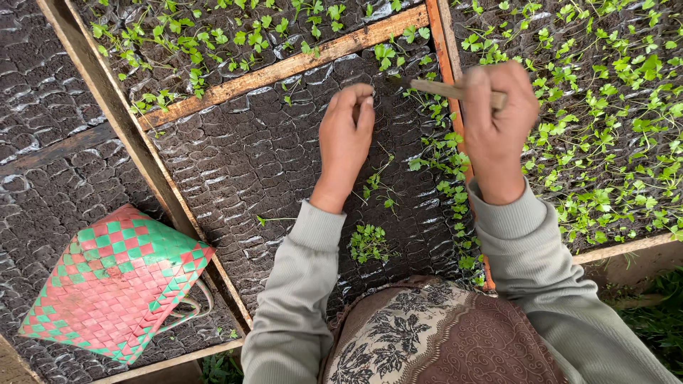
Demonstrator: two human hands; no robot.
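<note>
A pink-and-green woven bag (114, 281) lies at the near left on dark soil-filled pots. Wooden slats (284, 67) frame the beds. Green seedlings (605, 121) crowd the far right bed, and a loose clump of seedlings (368, 243) lies near centre.

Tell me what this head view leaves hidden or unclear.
- Left hand: curled fingertips hide whatever they pinch.
- Thin wooden stick: its rear end sits inside the right hand.
- Pink-and-green woven basket: its contents are unseen.
- Wooden-framed seedling beds: cut off by the picture edges.
</note>
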